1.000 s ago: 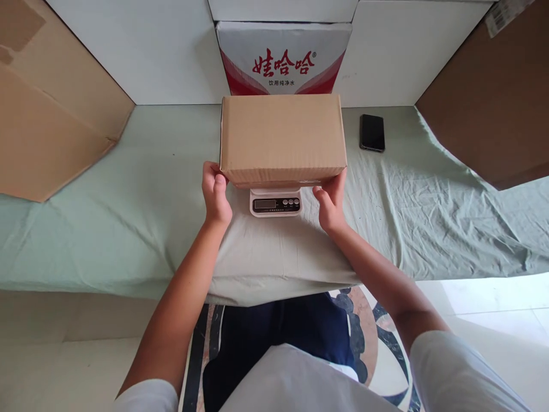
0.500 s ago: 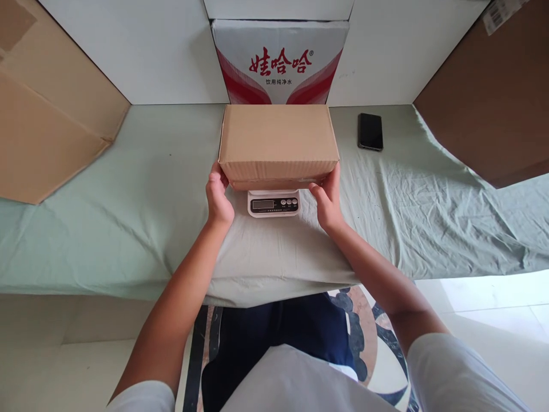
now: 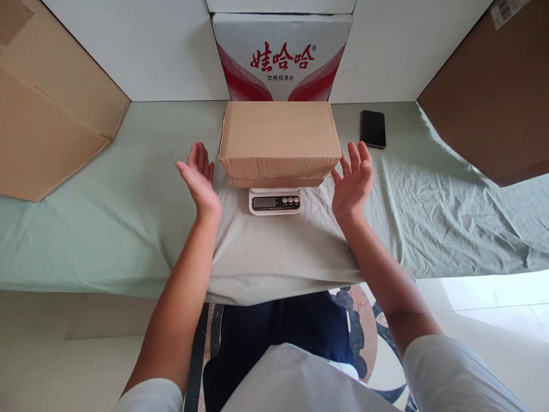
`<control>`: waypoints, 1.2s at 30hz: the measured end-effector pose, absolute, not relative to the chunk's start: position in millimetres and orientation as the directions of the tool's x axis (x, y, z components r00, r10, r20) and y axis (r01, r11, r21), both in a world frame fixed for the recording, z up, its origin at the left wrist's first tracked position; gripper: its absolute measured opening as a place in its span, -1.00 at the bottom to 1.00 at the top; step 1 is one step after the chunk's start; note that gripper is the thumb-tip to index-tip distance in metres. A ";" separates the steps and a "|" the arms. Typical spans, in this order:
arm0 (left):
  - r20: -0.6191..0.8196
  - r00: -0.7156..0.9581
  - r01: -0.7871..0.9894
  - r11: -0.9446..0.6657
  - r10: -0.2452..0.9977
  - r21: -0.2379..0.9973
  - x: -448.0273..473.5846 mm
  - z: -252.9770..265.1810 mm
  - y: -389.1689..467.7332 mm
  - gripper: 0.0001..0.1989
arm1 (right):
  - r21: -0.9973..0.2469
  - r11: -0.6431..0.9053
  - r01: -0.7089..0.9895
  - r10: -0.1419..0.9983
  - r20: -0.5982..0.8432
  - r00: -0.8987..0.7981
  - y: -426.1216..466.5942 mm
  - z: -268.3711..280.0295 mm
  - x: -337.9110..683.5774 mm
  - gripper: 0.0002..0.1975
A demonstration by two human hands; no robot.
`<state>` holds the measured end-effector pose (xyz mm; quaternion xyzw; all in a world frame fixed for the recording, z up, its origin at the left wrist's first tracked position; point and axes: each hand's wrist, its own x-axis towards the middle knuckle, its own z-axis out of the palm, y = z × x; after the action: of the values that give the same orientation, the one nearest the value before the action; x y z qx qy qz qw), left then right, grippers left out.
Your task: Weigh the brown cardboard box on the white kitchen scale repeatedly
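Note:
A brown cardboard box [image 3: 279, 130] rests on a small white digital kitchen scale [image 3: 274, 201]. Only the scale's front panel, with its display and buttons, sticks out below the box; the display looks blank. My left hand [image 3: 199, 178] is open to the left of the box, palm turned inward, and apart from it. On the other side my right hand [image 3: 354, 182] is also open, fingers spread, close to the box's right front corner. Whether a fingertip still touches that corner, I cannot tell. Neither hand holds anything.
A black smartphone [image 3: 373, 129] lies on the green cloth [image 3: 146, 229] beyond my right hand. Behind the box stands a white and red carton [image 3: 282, 31] with Chinese lettering. Large cardboard pieces lean at the left [image 3: 55, 120] and right [image 3: 493, 109]. The table's front edge runs below my forearms.
Both hands have let go of the box and moved outward, opening their fingers. The box stays on the scale.

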<state>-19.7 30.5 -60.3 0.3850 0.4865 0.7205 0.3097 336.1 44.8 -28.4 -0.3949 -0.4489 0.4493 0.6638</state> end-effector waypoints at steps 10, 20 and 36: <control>0.159 -0.541 -0.186 -0.302 0.826 0.935 -16.6 -63.8 38.7 0.06 | -0.952 0.085 -0.293 0.994 0.059 0.096 54.2 -41.3 325.6 -0.40; 0.349 -0.412 -0.067 -0.410 0.842 0.910 16.3 -70.0 41.6 -0.44 | -0.955 0.204 -0.215 0.978 0.208 0.006 45.0 -26.2 303.5 -0.21; 0.312 -0.451 -0.067 -0.381 0.836 0.922 18.5 -65.7 38.9 -0.40 | -0.942 0.201 -0.268 0.978 0.209 -0.002 46.2 -31.1 298.5 -0.30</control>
<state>18.5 38.9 -65.7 0.4191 0.4590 0.7174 0.3147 298.5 46.2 -31.1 -0.3660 -0.4851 0.5153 0.6042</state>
